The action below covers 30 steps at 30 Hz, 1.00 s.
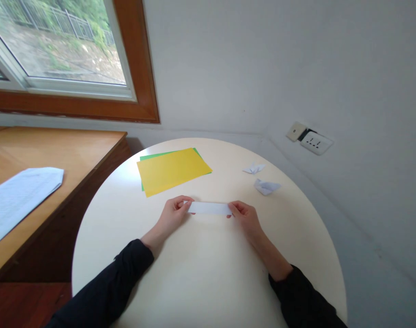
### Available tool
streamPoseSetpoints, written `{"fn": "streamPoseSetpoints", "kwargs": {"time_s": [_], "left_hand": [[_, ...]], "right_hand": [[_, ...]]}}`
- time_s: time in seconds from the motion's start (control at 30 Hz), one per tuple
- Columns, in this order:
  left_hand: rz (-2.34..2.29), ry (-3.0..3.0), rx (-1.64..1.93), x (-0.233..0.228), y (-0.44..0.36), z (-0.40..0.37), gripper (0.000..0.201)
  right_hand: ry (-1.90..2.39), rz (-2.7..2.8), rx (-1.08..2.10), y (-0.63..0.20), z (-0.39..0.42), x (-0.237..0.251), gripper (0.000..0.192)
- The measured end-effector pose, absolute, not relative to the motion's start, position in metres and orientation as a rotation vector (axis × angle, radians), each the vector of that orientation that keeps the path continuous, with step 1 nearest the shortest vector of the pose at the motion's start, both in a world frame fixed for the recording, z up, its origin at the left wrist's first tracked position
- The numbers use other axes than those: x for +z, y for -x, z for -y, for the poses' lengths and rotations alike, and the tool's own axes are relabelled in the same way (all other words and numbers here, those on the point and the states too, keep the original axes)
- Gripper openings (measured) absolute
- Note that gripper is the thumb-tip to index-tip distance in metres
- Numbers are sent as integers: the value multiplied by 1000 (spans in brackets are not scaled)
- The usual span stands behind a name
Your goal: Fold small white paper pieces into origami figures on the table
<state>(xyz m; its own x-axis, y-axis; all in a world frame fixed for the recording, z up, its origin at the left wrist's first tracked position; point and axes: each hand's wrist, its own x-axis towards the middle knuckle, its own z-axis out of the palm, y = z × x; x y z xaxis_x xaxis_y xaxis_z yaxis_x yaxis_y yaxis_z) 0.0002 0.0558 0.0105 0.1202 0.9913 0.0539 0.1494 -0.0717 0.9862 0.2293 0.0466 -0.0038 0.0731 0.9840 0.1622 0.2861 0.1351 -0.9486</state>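
Note:
A narrow white strip of paper (210,208) is stretched level between my two hands over the round table. My left hand (174,211) pinches its left end between thumb and fingers. At the other end, my right hand (244,215) grips it the same way, with fingertips showing below the lower edge. Whether the strip is folded in layers I cannot tell. Beyond my right hand lie two folded white paper pieces, a larger one (266,187) and a smaller one (254,169).
A yellow sheet (174,171) lies over a green sheet (149,156) at the far left of the white round table (201,282). On the left, a wooden desk (74,146) holds printed papers (27,196). A wall socket (316,142) and a window (68,41) are behind.

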Motion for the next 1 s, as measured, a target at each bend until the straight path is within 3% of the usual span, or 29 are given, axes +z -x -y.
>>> {"fn": "streamPoseSetpoints", "kwargs": {"time_s": [0.3, 1.0], "left_hand": [[-1007, -1241, 1070, 7, 7, -55, 22], [-1081, -1626, 846, 21, 7, -47, 25]], "right_hand": [[1242, 1198, 1073, -235, -56, -7, 28], [1212, 1160, 1164, -242, -60, -11, 23]]}}
